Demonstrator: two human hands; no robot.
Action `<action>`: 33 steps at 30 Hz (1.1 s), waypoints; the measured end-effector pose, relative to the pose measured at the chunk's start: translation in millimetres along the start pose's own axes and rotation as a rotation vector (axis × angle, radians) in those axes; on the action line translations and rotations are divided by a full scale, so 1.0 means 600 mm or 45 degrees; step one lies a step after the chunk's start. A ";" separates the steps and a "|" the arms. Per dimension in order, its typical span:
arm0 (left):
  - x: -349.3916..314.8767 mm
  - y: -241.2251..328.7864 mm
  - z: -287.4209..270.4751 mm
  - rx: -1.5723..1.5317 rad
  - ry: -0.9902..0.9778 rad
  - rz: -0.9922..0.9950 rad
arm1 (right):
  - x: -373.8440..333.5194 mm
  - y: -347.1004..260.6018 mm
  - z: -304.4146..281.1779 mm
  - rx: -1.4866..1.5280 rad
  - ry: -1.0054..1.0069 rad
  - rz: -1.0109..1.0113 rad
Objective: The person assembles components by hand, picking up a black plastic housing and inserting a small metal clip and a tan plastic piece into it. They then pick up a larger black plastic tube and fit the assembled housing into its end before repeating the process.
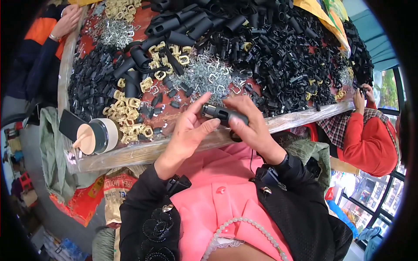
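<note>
A black tubular plastic part (223,114) with a slot in its side and a metallic-looking piece at its left end is held over the table's near edge. My right hand (249,118) closes around its right end, thumb along the near side. At the left end, my left hand (186,130) grips it between thumb and index finger, palm partly turned up. Just beyond my hands lies a heap of small silvery metal clips (204,76). Cream-coloured plastic frames (124,111) are piled to the left, with small black pieces (157,100) scattered beside them.
The wood-edged table (117,159) carries large heaps of black plastic parts (278,61). At its near left corner stand a round tub (104,135) and a dark flat phone-like slab (75,125). Other people's hands (67,21) work at the far left; a person in red (370,143) sits right.
</note>
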State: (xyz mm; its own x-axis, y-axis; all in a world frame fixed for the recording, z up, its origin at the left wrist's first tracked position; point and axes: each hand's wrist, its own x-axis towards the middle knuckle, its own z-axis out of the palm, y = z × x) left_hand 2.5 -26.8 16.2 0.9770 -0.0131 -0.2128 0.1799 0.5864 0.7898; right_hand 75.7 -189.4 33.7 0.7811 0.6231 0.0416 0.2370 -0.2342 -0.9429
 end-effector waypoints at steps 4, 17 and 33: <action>0.000 0.003 -0.010 -0.162 -0.064 -0.030 | 0.002 -0.004 -0.009 -0.191 -0.202 -0.281; -0.005 0.006 0.003 -0.472 -0.181 -0.177 | 0.017 -0.025 0.013 0.441 -0.373 -0.203; 0.008 0.006 0.016 -0.265 -0.088 -0.192 | 0.022 -0.004 0.020 0.583 -0.105 -0.107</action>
State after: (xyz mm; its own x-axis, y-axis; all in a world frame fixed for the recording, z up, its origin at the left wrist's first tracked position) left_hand 8.7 -32.5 23.4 0.9477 -0.1643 -0.2736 0.3038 0.7274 0.6153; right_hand 78.8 -171.7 32.5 0.7173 0.6872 0.1149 0.0038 0.1610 -0.9869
